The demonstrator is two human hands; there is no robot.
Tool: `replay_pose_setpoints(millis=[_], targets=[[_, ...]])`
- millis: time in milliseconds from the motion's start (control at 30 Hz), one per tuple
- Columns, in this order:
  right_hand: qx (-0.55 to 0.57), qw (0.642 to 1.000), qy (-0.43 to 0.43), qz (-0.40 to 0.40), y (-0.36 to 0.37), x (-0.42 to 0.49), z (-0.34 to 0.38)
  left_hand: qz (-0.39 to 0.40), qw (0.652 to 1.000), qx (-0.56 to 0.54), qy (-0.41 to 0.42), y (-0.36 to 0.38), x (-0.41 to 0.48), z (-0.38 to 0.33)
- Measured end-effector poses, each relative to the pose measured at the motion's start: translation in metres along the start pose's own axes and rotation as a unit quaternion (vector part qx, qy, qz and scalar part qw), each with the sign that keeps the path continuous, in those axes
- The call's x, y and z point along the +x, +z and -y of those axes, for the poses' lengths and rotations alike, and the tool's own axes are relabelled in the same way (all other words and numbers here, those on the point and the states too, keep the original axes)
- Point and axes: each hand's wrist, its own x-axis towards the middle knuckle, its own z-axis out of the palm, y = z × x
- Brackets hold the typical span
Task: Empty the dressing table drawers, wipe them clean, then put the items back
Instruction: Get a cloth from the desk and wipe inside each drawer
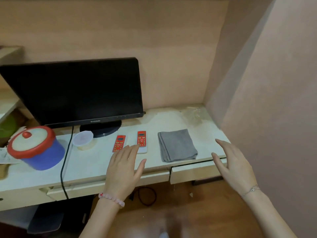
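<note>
Cream desk (94, 165) w/ black Lenovo monitor (73, 90) & grey cloth (177, 145)

A person's left hand (123, 170) and right hand (235, 167) are held, fingers spread, at a pale table (89, 167). In front of the dark monitor (72, 90) lie two red remotes (119, 143) (142, 141); to the monitor's right, a folded grey cloth (177, 145); by its lower-left corner, a red-lidded blue pot (34, 148).
</note>
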Motion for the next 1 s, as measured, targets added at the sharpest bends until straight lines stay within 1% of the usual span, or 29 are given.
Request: replay_pose_setpoints(millis=[167, 367, 533, 700, 800, 900, 1000], targets=[[0.011, 1.0, -0.01, 0.019, 0.032, 0.059, -0.008, -0.005, 1.0, 0.005, -0.019, 0.019, 0.048, 0.014], [0.019, 0.998, -0.016, 0.06, 0.066, 0.109, -0.026, 0.016, 0.998, 0.01, -0.052, 0.045, 0.084, 0.015], [0.03, 0.993, -0.016, 0.116, 0.09, 0.14, -0.048, 0.037, 0.996, 0.025, -0.082, 0.061, 0.103, 0.008], [0.047, 0.983, -0.009, 0.175, 0.114, 0.16, -0.069, 0.027, 0.993, 0.027, -0.113, 0.07, 0.117, 0.001], [0.08, 0.972, 0.025, 0.22, 0.132, 0.165, -0.08, 0.031, 0.991, 0.027, -0.128, 0.076, 0.121, -0.002], [0.142, 0.946, 0.113, 0.269, 0.151, 0.166, -0.083, 0.042, 0.989, 0.03, -0.136, 0.083, 0.122, -0.003], [0.177, 0.927, 0.18, 0.278, 0.165, 0.165, -0.082, 0.059, 0.988, 0.027, -0.143, 0.09, 0.122, -0.006]])
